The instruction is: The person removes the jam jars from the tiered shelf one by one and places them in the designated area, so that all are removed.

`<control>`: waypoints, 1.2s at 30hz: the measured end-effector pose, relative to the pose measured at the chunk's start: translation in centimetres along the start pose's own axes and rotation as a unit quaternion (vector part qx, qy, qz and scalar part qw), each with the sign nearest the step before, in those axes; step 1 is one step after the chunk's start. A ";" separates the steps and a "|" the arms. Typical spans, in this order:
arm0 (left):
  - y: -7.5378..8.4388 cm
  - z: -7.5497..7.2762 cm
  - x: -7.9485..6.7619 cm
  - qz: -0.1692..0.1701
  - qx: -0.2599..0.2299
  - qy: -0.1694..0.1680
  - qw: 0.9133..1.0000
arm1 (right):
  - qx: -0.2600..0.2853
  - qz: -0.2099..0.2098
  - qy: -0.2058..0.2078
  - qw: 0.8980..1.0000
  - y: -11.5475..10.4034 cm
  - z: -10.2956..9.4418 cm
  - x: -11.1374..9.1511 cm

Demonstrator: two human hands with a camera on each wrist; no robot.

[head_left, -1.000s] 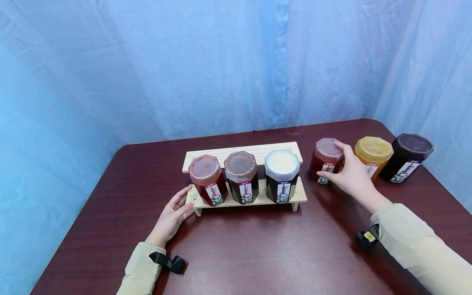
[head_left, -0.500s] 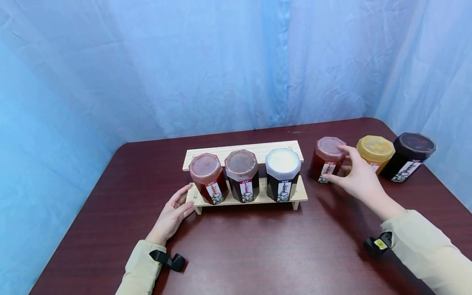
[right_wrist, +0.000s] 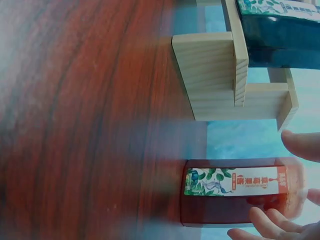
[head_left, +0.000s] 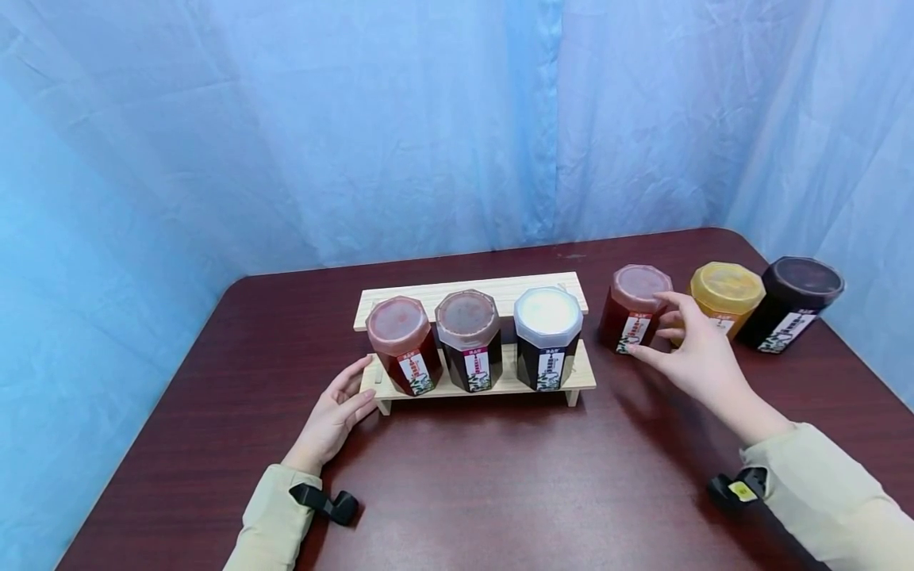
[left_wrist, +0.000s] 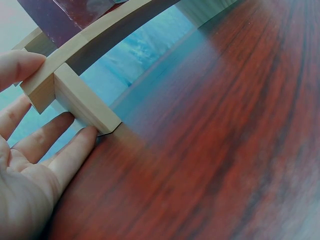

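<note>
- At left, noted left hand (head_left: 332, 420) on left end of wooden rack (head_left: 505, 293): thumb on top, fingers partly extended beneath and against leg (left_wrist: 87, 97), holding lightly.
- On near shelf (head_left: 508, 377) of rack, found first red jar (head_left: 405, 347), brown jar (head_left: 469, 341) and pale-lidded jar (head_left: 548, 341). Judge rack light and stiff, best steadied at its end.
- Right of rack, found second red jar (head_left: 630, 313) upright on table (head_left: 464, 476). Judge weighty, apparently filled; stiff, smooth, possibly slippery. Unable to tell glass from plastic. Advise holding round body below lid (head_left: 640, 284), thumb by label (head_left: 634, 331), fingers round right side; avoid hanging weight from lid alone.
- Noted right hand (head_left: 703, 361) at right side of second red jar, thumb and fingers spread wide, thumb clear of jar in right wrist view. Observed no grip; unable to confirm fingertip contact.
- Farther right, found yellow jar (head_left: 724, 289), then black jar (head_left: 789, 305) just beside.
- Against half a second earlier, observed no shift in left hand, rack or jars; observed right hand drawn slightly back toward near right.
</note>
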State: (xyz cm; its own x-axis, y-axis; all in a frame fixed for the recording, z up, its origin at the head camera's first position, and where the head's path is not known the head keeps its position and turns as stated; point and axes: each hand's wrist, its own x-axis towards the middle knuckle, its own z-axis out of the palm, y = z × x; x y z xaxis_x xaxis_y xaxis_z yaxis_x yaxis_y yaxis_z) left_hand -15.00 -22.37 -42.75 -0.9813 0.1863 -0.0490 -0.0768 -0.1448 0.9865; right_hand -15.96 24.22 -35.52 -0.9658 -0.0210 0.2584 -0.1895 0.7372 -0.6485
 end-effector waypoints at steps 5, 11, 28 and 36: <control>0.0 0.0 0.0 0.000 0.004 -0.002 1.000 | 0.007 -0.006 0.004 1.000 -0.1 0.2 -0.2; -0.1 -0.1 0.0 0.002 0.004 -0.004 1.000 | 0.021 -0.005 0.003 1.000 -0.3 0.5 -0.5; 0.0 0.1 0.0 0.009 0.001 -0.008 1.000 | 0.067 -0.023 -0.013 0.997 -2.4 1.2 -0.6; 0.0 0.1 -0.1 0.011 0.003 -0.004 1.000 | 0.078 -0.040 -0.023 0.996 -3.9 1.4 -0.1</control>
State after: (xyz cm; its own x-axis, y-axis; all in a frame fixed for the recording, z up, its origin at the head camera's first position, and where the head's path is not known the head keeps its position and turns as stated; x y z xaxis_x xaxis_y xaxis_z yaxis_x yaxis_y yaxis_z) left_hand -14.93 -22.31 -42.72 -0.9812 0.1912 -0.0262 -0.0542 -0.1430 0.9882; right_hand -15.33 20.39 -34.01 -0.9531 -0.1078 0.2829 -0.2871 0.6180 -0.7318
